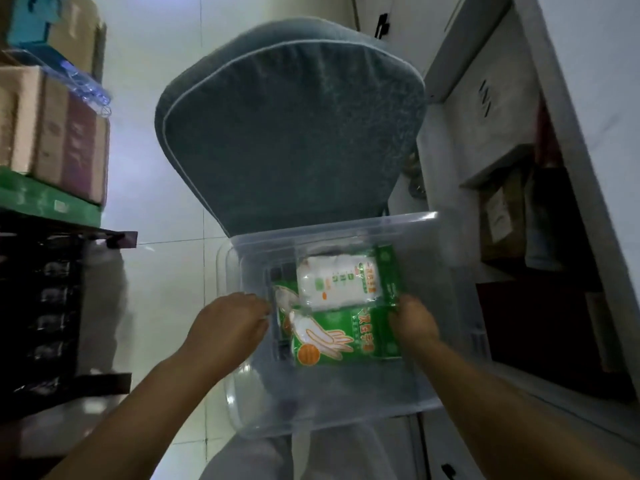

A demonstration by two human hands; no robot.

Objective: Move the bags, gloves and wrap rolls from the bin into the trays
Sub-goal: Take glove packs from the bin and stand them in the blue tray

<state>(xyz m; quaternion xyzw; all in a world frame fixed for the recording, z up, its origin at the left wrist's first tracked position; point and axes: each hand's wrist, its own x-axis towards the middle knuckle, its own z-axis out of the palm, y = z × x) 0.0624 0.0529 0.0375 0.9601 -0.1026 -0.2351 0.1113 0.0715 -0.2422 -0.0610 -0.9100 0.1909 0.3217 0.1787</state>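
Left hand (230, 323) beside, right hand (412, 323) gripping, glove packs (341, 329) inside bin (249, 396).

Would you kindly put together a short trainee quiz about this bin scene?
1. True or false: the clear bin holds a green glove packet.
2. What stands beyond the bin? A) a cushioned chair B) a sink C) a bicycle
3. Which hand is at the glove packet's right edge?

Key: 1 true. 2 A. 3 the right hand.
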